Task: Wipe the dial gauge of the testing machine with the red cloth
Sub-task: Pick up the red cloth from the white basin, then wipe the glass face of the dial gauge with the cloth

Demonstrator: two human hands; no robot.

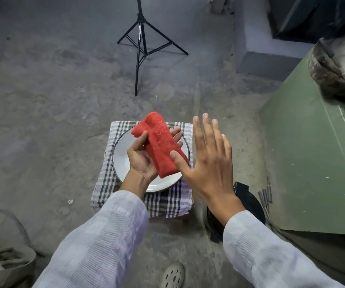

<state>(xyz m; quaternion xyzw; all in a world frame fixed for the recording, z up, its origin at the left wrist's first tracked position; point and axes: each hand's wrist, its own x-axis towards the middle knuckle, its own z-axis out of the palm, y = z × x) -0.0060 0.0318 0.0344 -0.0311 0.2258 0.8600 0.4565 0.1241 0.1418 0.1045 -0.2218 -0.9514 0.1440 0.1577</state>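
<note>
The red cloth (pixel 160 144), folded into a long pad, lies across the upturned palm of my left hand (pixel 142 156), with the thumb pressing on its left edge. My right hand (pixel 209 161) hovers just to the right with its fingers spread flat, and its thumb touches the cloth's lower right edge. Both hands are above a white plate (pixel 121 156). The green testing machine (pixel 313 154) stands at the right. A round, blurred object (pixel 338 67) at its top right edge may be the dial gauge; I cannot tell for sure.
The plate rests on a checked cloth (pixel 167 200) covering a low stool. A black tripod (pixel 141 44) stands on the concrete floor beyond. A black round object (pixel 248 202) and several metal rods (pixel 266 196) lie beside the machine's base. A bag (pixel 3 265) sits bottom left.
</note>
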